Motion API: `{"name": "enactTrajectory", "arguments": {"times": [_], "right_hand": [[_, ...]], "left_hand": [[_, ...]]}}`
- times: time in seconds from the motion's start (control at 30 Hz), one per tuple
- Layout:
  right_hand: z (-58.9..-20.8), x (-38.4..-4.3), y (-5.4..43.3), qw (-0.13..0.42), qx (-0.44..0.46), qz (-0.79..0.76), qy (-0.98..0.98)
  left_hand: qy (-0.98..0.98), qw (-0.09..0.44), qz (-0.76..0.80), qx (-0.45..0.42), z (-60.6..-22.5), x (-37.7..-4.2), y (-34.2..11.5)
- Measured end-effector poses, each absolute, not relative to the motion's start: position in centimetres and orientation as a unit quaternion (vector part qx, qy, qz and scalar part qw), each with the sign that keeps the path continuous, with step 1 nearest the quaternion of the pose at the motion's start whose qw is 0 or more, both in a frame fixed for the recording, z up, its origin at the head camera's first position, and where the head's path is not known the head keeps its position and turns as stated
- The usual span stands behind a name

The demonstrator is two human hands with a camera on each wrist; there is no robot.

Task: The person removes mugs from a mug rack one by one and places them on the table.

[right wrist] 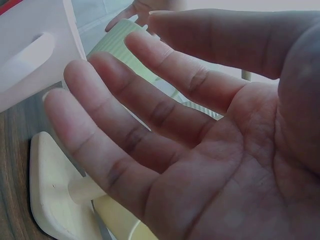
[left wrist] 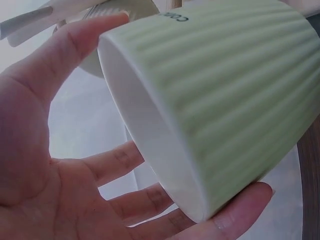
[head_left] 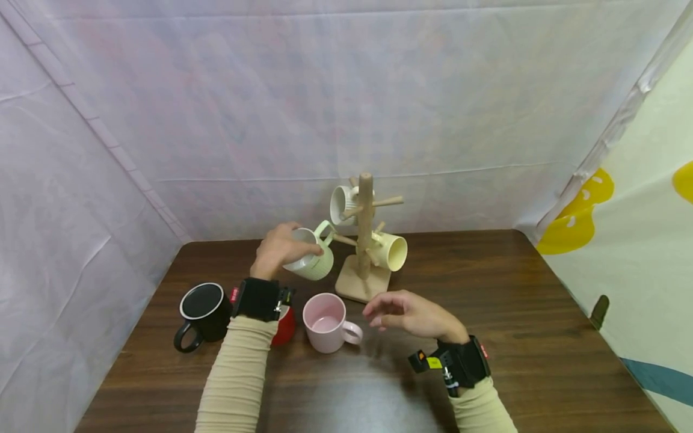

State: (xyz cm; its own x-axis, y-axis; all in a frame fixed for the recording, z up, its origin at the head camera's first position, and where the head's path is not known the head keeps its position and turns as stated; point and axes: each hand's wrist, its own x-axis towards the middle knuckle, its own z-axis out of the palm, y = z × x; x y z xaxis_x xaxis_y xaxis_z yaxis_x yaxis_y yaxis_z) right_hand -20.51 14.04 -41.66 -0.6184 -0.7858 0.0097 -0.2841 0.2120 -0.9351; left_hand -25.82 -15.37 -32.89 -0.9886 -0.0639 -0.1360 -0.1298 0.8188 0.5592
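Observation:
My left hand point(head_left: 281, 249) grips a pale green ribbed mug point(head_left: 318, 264) by its rim, thumb and fingers spread round the mouth. The mug is tilted above the table, its handle towards a lower left peg of the wooden mug rack point(head_left: 365, 231); whether the peg passes through the handle I cannot tell. In the left wrist view the green mug point(left wrist: 220, 85) shows its white inside. My right hand point(head_left: 417, 314) holds nothing, its fingers loosely bent, just right of the handle of a pink mug point(head_left: 326, 341) that stands upright.
On the rack hang a white mug point(head_left: 341, 205) at upper left and a cream-yellow mug point(head_left: 391, 251) at lower right. A black mug point(head_left: 213, 322) stands on the left of the table. A red mug point(head_left: 284, 328) is partly hidden behind my left wrist. White cloth point(head_left: 260, 120) hangs behind the table.

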Motion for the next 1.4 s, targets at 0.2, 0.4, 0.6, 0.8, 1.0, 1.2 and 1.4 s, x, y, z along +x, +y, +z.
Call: {"name": "enactTrajectory", "arguments": {"times": [0.2,0.4,0.6,0.8,1.0,1.2,1.4], "right_hand": [[-41.6,-20.6,14.0,0.243,-0.365,-0.512,0.739],[-41.7,-20.6,14.0,0.236,-0.369,-0.502,0.745],[-41.7,-20.5,14.0,0.230,-0.370,-0.500,0.748],[-41.6,-20.5,13.9,0.229,-0.366,-0.487,0.759],[-41.5,-20.6,13.8,0.230,-0.367,-0.482,0.762],[-41.5,-20.6,14.0,0.221,-0.380,-0.491,0.752],[-41.5,-20.6,14.1,0.218,-0.385,-0.495,0.748]], "left_hand": [[0.953,0.050,0.294,-0.048,-32.8,-25.7,-15.9],[0.951,0.055,0.298,-0.053,-32.6,-25.5,-16.4],[0.951,0.050,0.298,-0.062,-32.2,-24.9,-16.7],[0.951,0.044,0.300,-0.063,-31.8,-24.3,-16.9],[0.952,0.048,0.296,-0.062,-31.3,-23.8,-17.1],[0.954,0.044,0.291,-0.054,-30.8,-23.3,-17.0],[0.957,0.044,0.286,-0.037,-30.2,-22.7,-16.9]]}}
